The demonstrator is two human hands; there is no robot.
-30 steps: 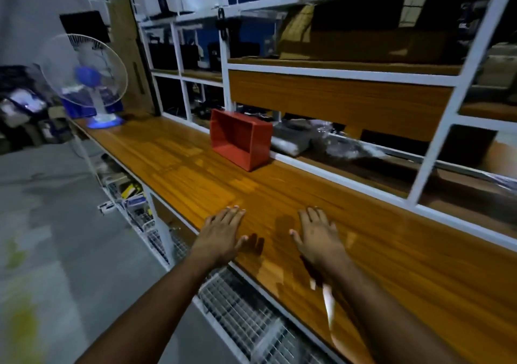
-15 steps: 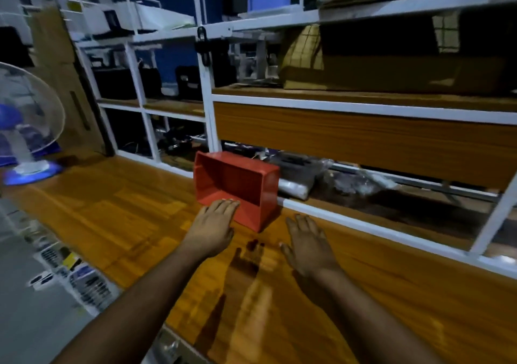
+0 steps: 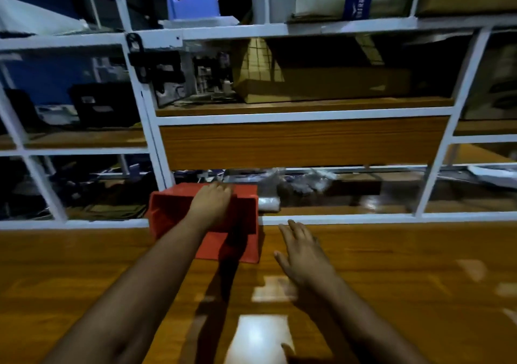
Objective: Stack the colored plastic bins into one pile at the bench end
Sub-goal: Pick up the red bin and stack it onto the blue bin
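A red plastic bin (image 3: 167,215) stands on the wooden bench (image 3: 84,268), pushed against the white shelf frame, its open side turned up and to the left. My left hand (image 3: 212,204) reaches across the bin, and its fingers hook over the far rim. My right hand (image 3: 303,252) hovers flat and open over the bench just right of the bin, not touching it. A pale blue plastic bin (image 3: 193,3) sits high on the top shelf.
The white metal shelf frame (image 3: 335,219) runs along the back of the bench. Its bays hold cardboard boxes (image 3: 321,87), dark cases (image 3: 98,106) and clear plastic bags (image 3: 302,187) right behind the red bin. Bright reflections lie on the bench surface.
I have come closer and turned to face the shelf. My left hand went from the bin's near edge to over its far rim. My right hand moved up beside the bin.
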